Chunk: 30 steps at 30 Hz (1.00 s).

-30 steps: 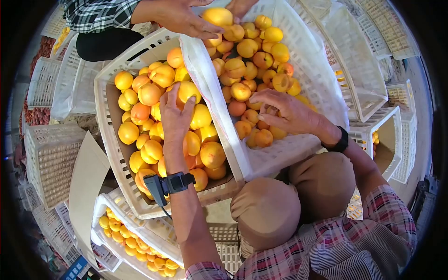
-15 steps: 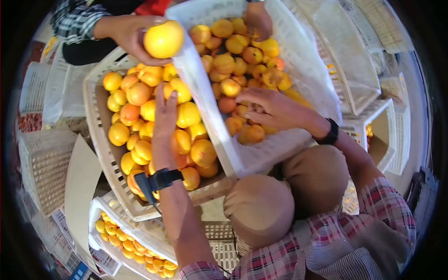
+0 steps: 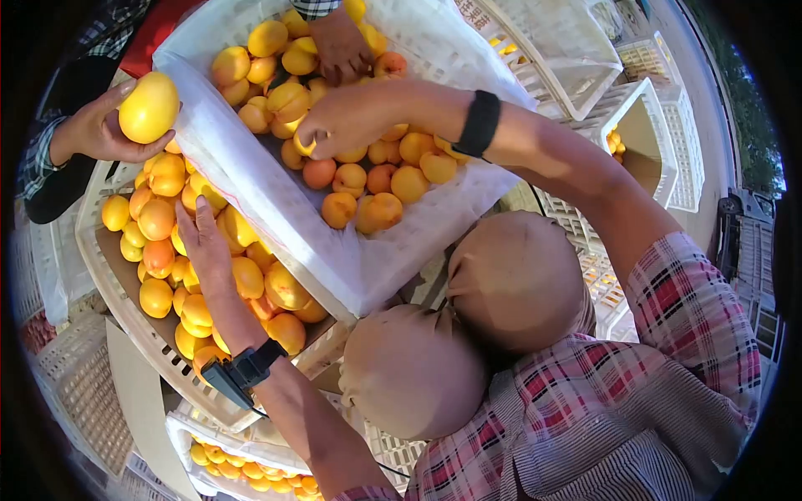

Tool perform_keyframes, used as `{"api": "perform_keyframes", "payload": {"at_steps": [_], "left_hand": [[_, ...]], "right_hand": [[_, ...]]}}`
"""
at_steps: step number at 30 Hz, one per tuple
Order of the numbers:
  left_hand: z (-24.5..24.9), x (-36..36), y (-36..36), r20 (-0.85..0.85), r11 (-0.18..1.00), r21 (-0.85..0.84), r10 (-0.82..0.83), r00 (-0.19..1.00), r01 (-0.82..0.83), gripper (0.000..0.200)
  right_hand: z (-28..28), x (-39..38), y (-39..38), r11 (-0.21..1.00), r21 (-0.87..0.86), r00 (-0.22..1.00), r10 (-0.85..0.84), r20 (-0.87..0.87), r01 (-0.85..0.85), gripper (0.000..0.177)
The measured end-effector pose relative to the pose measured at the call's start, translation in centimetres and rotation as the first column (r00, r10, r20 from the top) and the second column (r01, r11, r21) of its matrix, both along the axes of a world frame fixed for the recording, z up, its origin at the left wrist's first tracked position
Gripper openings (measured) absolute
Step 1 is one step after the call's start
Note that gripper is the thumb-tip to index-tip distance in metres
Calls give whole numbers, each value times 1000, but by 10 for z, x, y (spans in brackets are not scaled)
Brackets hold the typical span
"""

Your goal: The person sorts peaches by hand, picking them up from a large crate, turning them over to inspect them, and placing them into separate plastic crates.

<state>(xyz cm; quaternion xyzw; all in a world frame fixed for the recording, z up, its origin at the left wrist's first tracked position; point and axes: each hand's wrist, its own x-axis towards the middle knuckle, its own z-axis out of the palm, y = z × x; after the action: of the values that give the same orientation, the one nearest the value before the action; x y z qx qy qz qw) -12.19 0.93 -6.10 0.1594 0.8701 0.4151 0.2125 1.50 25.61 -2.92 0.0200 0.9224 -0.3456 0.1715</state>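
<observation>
My left hand [image 3: 207, 255] lies with fingers stretched out on yellow-orange apricots [image 3: 196, 311] in the left plastic crate [image 3: 90, 242]. My right hand [image 3: 359, 117] reaches into a crate lined with white sheeting [image 3: 251, 200]. Its fingers are curled around an apricot [image 3: 304, 147], which is partly hidden by them. More apricots [image 3: 380, 213] lie around and below that hand. Another person's hand [image 3: 341, 46] is among the fruit at the far side of the lined crate. That person's other hand [image 3: 100, 129] holds a large yellow apricot [image 3: 149, 107] above the left crate.
My covered knees [image 3: 518, 280] are close to the lined crate's near edge. Another crate of apricots [image 3: 251, 469] stands low at the front left. White crates [image 3: 643, 150] are stacked on the right, and a beige board [image 3: 138, 392] leans at the left.
The view has shifted, so the crates appear further left and up. My right hand has moved deeper into the lined crate and closed on an apricot. The other person still holds the large fruit.
</observation>
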Motion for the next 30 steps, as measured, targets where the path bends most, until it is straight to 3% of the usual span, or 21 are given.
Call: {"api": "perform_keyframes", "payload": {"at_steps": [2, 3, 5, 8, 9, 10, 12, 16, 18, 19, 20, 22, 23, 24, 26, 27, 28, 30], "left_hand": [[14, 14, 5, 94, 995, 78, 60, 994, -68, 73], [18, 19, 5, 139, 987, 104, 110, 984, -125, 73], [24, 28, 8, 188, 976, 121, 158, 969, -182, 73], [27, 36, 12, 158, 963, 154, 195, 968, -219, 73], [25, 37, 13, 149, 958, 176, 202, 968, -226, 73], [25, 38, 12, 139, 953, 196, 208, 968, -233, 74], [27, 43, 14, 137, 948, 192, 229, 964, -253, 73], [29, 49, 15, 106, 940, 212, 248, 963, -266, 71], [36, 51, 18, 131, 929, 226, 269, 954, -293, 71], [39, 53, 16, 165, 921, 228, 282, 945, -315, 70], [37, 50, 10, 158, 922, 230, 280, 947, -311, 70], [27, 42, 4, 129, 931, 271, 215, 968, -243, 69], [26, 41, 3, 152, 926, 267, 233, 960, -267, 67], [26, 39, 1, 140, 922, 285, 230, 963, -262, 67], [24, 36, -1, 177, 927, 275, 214, 961, -257, 64], [21, 35, -2, 200, 920, 292, 209, 957, -262, 62], [19, 34, -3, 194, 920, 299, 204, 960, -255, 62], [19, 34, -5, 170, 932, 296, 165, 971, -211, 61]], "right_hand": [[-35, -12, -4, 972, -20, 898, 226, 377, -235, 30], [-38, -8, -12, 971, -27, 896, 230, 380, -238, 30], [-44, 5, -31, 958, 122, 941, 221, 255, -258, 33], [-99, 15, -51, 948, 126, 925, 248, 290, -293, 43], [-119, 16, -61, 886, 217, 888, 334, 317, -410, 50], [-137, 24, -63, 887, 210, 887, 337, 316, -412, 50], [-153, 37, -62, 905, 230, 929, 370, -6, -359, 53], [-149, 34, -58, 879, 273, 908, 417, -42, -391, 56], [-139, 30, -53, 918, 130, 926, 378, 8, -375, 57], [-135, 26, -54, 933, 124, 938, 324, 120, -338, 61], [-137, 25, -55, 933, 127, 940, 322, 114, -336, 61], [-146, 18, -44, 991, -88, 993, 91, -80, -98, 65], [-152, 17, -37, 990, -109, 974, 62, -220, -87, 65], [-113, 17, -38, 1000, -23, 984, 10, -178, -14, 63], [-76, 15, -35, 989, -114, 993, -97, -61, 90, 66], [-42, 19, -33, 958, -253, 991, -133, 32, 137, 67], [-32, 22, -33, 958, -249, 990, -138, 25, 140, 67], [-19, 27, -32, 874, -430, 967, -253, -3, 228, 66]]}}
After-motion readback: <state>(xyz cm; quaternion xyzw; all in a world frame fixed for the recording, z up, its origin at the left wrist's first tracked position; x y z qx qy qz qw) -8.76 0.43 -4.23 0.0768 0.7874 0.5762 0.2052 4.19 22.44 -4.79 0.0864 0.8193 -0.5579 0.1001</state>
